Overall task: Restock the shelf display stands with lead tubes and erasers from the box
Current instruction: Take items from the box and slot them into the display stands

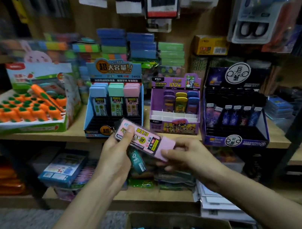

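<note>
A pink lead tube case (144, 138) is held in front of the shelf by both hands. My left hand (118, 155) grips its label end and also holds a dark teal tube (137, 161) underneath. My right hand (185, 155) pinches the pink cap end. Just behind stands the blue display stand (88, 124) with blue, green and pink tubes in its back rows. The cardboard box (215, 225) with several loose tubes sits low in front of me.
On the shelf (74, 133) stand a carrot eraser tray (27, 112) at left, a purple stand (176, 104) and a black stand (232, 109) at right. Stacked sticky notes sit behind; packaged goods hang above. A lower shelf holds more packs.
</note>
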The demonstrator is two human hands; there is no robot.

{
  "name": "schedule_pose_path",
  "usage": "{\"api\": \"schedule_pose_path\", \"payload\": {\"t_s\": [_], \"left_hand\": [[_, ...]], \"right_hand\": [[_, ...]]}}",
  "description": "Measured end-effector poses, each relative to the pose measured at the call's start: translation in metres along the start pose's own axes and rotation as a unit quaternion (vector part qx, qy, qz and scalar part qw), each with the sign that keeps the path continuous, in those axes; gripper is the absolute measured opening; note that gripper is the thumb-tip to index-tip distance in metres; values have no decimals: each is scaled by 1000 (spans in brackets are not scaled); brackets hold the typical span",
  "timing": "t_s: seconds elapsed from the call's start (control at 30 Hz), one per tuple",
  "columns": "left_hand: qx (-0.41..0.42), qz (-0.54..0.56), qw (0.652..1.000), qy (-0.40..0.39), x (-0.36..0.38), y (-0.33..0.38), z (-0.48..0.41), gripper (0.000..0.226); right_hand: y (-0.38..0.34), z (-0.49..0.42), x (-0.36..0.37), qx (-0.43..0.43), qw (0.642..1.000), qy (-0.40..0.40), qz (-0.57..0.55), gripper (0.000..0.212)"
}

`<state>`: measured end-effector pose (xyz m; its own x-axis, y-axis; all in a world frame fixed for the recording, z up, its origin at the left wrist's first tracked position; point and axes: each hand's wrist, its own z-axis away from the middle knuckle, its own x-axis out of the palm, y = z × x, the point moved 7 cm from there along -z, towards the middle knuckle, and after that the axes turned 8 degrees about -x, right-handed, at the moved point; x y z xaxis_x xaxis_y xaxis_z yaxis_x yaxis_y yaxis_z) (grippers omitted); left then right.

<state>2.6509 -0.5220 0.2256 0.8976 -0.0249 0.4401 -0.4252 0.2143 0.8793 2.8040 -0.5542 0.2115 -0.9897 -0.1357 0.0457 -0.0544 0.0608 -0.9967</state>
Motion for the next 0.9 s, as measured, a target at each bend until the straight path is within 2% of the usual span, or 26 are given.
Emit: {"api": "schedule_pose_path", "payload": {"t_s": [0.07, 0.13, 0.27, 0.37, 0.47, 0.63, 0.7, 0.9], "left_hand": [[-12, -24, 1000, -6, -10, 4, 1, 17], [-28, -42, 999, -9, -20, 6, 1, 21], [-21, -19, 999, 31, -44, 20, -4, 21], [-6, -24, 998, 64, -61, 29, -9, 23], [1, -57, 996, 67, -67, 31, -12, 22], [12, -89, 994, 59, -72, 31, -15, 21], [12, -91, 994, 58, -74, 30, -17, 21], [21, -102, 992, 66, -77, 30, -20, 21]], "right_hand": [[-13, -10, -2, -20, 997, 30, -67, 10], [-32, -27, -5, -52, 994, 61, -75, 11], [-87, -72, -9, -165, 979, 97, 73, 14], [-124, -106, -4, -252, 929, 111, 246, 13], [-133, -137, 11, -282, 870, 83, 396, 19], [-116, -162, 35, -304, 782, 10, 544, 21], [-109, -165, 40, -309, 760, -12, 571, 23], [-105, -174, 43, -289, 771, -62, 564, 26]]}}
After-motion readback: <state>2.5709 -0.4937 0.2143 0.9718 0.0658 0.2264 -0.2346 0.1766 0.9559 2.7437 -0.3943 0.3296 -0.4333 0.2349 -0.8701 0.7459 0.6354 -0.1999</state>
